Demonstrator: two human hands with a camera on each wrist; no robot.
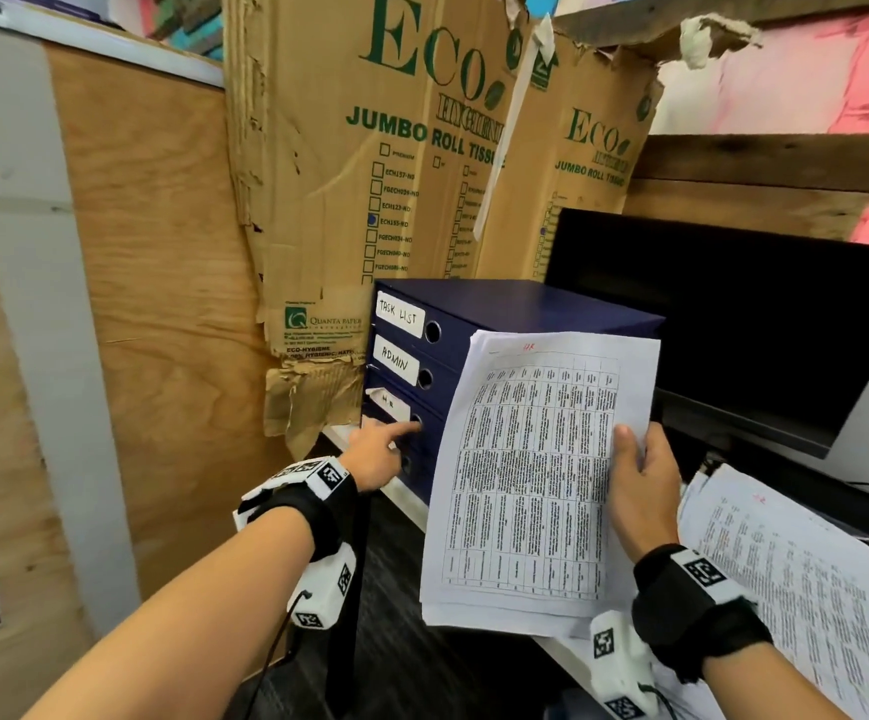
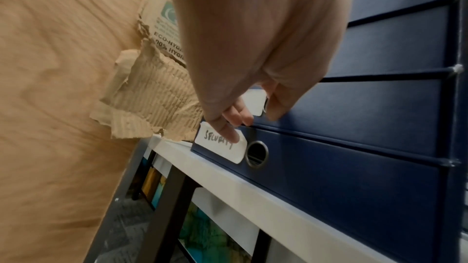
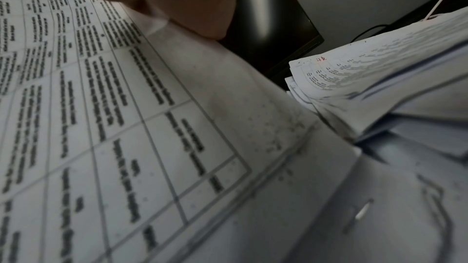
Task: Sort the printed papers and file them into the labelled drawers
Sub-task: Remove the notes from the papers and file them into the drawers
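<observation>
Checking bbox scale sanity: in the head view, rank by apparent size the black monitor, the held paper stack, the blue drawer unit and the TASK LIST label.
1. Black monitor
2. Held white printed paper stack, though nearness to the camera inflates it
3. Dark blue drawer unit, partly hidden by the papers
4. White handwritten TASK LIST label

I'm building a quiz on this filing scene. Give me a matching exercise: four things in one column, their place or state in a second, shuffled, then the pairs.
Things
1. TASK LIST drawer
2. SECURITY drawer
3. held papers
4. left hand

Places or states
A. bottom of the blue unit
B. forefinger at the HR drawer's pull hole
C. top of the blue unit
D. gripped by the right hand

Pairs: 1-C, 2-A, 3-D, 4-B
</observation>
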